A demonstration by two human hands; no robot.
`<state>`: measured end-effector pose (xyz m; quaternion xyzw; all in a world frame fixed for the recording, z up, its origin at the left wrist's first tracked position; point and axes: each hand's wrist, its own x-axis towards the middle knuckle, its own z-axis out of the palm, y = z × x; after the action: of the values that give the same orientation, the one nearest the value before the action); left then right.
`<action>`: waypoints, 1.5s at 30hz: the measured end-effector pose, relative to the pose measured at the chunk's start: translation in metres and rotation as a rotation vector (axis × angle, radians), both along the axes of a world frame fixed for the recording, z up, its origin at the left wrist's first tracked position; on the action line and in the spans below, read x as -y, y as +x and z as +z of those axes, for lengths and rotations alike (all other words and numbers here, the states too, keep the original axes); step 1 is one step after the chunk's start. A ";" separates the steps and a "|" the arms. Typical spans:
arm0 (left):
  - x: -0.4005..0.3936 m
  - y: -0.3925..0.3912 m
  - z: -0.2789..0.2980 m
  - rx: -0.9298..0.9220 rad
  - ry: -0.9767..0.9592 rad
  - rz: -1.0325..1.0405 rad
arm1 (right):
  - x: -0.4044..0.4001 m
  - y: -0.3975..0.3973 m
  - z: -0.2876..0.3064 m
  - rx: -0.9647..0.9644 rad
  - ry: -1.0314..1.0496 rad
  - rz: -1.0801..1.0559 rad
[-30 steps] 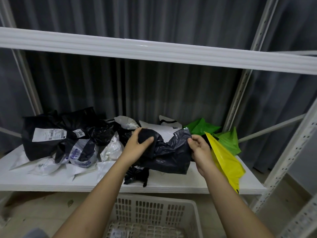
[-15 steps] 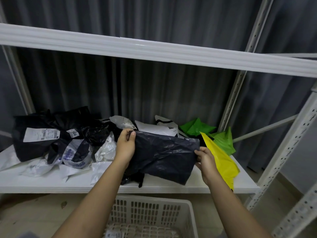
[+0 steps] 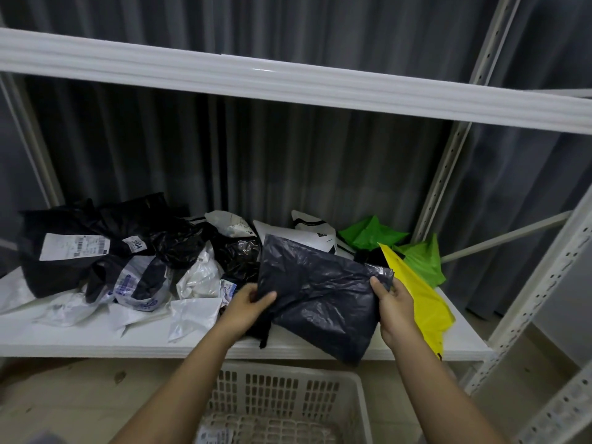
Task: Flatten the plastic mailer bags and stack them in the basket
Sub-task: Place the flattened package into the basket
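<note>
A dark grey mailer bag is spread nearly flat above the front of the white shelf. My left hand pinches its left edge, thumb on top. My right hand grips its right edge. The bag tilts, its lower right corner hanging past the shelf's front edge. Below stands a white slotted basket on the floor, with a flat pale bag and a label inside.
Crumpled black bags with white labels, clear and white bags, green bags and a yellow bag lie on the shelf. An upper shelf beam crosses overhead. Perforated metal posts stand at the right.
The bag went from bunched between my hands to spread out flat. My left hand slid from its top corner down to the lower left edge, and my hands moved apart.
</note>
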<state>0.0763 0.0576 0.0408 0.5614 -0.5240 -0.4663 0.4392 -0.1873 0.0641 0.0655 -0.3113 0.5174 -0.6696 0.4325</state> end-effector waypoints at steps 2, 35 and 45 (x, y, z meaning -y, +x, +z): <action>0.002 0.003 -0.013 0.115 -0.012 0.040 | 0.001 0.003 0.001 0.086 -0.023 0.040; 0.078 -0.093 -0.102 0.792 -0.387 -0.247 | 0.054 -0.073 -0.140 -1.130 0.276 0.176; 0.117 -0.150 -0.155 1.366 -0.351 -0.494 | 0.083 -0.026 -0.168 -1.650 0.318 0.147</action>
<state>-0.0737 -0.0598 -0.1139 0.5136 -0.8578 -0.0084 -0.0186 -0.2136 -0.0191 -0.1029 -0.6691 0.7339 -0.1169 -0.0031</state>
